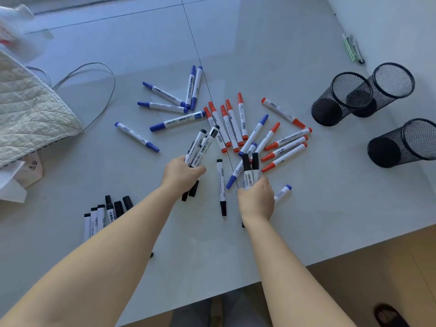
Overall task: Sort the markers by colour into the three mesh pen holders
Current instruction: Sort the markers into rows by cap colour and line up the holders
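Note:
My left hand (182,174) grips a bundle of black markers (203,146) that fans up and to the right. My right hand (257,197) holds two black markers (250,168) upright. Between the hands one black marker (221,185) lies on the table. Several more black markers (106,214) lie at the lower left, partly hidden by my left forearm. Red markers (232,125) and blue markers (177,122) are scattered across the table's middle. Three black mesh pen holders stand at the right: one (339,100), a second (387,88) touching it, a third (401,142) nearer.
A quilted white cloth (30,109) and a grey cable (103,90) lie at the left, with papers (14,180) below them. Some pens (354,48) rest at the far right. The table's front edge (306,265) runs diagonally, with the floor and a sandal (389,315) beyond.

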